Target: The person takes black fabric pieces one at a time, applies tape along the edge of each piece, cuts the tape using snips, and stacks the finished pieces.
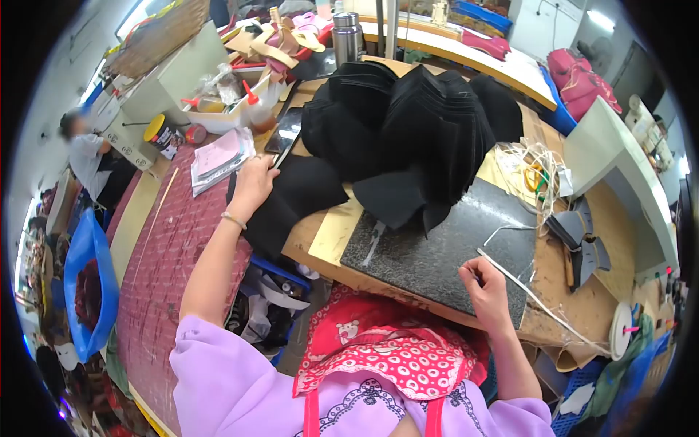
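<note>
My left hand (255, 183) is closed at the far left of the bench, around a slim scissors-like metal tool (285, 154); its grip end is hidden by my fingers. Beneath and beside that hand lie flat black pieces (298, 193). Tall stacks of black cut pieces (429, 131) fill the middle of the bench. My right hand (486, 291) is curled shut above the front of a dark stone slab (437, 258); what its fingers pinch, if anything, cannot be made out. Close by, a narrow white strip (520, 285) runs towards a white reel (621, 331).
A tangle of white cord (530, 171) and dark grey shaped pieces (582, 240) lie on the right. Farther left are a white bin with bottles (218, 116), a yellow-lidded tub (162, 135) and a plastic packet (220, 162). Another person (95, 156) sits at the left.
</note>
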Action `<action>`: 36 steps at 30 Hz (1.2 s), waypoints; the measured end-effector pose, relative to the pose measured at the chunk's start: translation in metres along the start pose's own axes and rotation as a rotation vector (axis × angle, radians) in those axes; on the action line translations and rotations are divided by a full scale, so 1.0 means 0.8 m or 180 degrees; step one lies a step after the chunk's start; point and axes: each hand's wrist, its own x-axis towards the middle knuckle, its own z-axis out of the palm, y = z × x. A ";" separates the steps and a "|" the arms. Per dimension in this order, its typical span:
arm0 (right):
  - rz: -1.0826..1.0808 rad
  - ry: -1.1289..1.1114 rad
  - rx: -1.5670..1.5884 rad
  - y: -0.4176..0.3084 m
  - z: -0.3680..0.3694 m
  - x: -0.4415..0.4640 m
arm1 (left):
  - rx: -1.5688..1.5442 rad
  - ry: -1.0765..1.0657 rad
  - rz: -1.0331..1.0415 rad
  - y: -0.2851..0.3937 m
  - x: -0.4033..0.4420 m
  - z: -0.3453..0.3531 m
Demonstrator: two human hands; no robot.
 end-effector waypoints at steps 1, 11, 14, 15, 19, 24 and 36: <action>0.0013 0.0051 -0.0011 0.001 -0.002 0.000 | 0.0426 -0.0042 0.0035 -0.003 0.002 0.006; 0.0205 0.0265 0.0037 0.025 -0.013 -0.006 | -0.0381 -0.0339 0.1866 0.206 -0.029 0.014; 0.0037 0.0335 0.0227 0.023 -0.001 -0.008 | -0.0632 -0.0154 0.1921 0.224 -0.031 0.040; -0.0025 0.0358 0.0323 0.024 -0.002 -0.009 | -0.0823 -0.0270 0.1726 0.229 -0.033 0.045; -0.0172 0.0342 0.0694 -0.008 -0.031 -0.025 | -0.1921 -0.0595 0.0848 0.294 -0.064 -0.038; -0.0106 -0.0240 0.0607 -0.013 -0.040 -0.030 | -0.3752 -0.1894 -0.0343 0.318 -0.081 -0.056; -0.0587 0.0322 -0.0591 0.010 -0.015 -0.031 | -0.2692 -0.1337 -0.0232 0.304 -0.124 0.044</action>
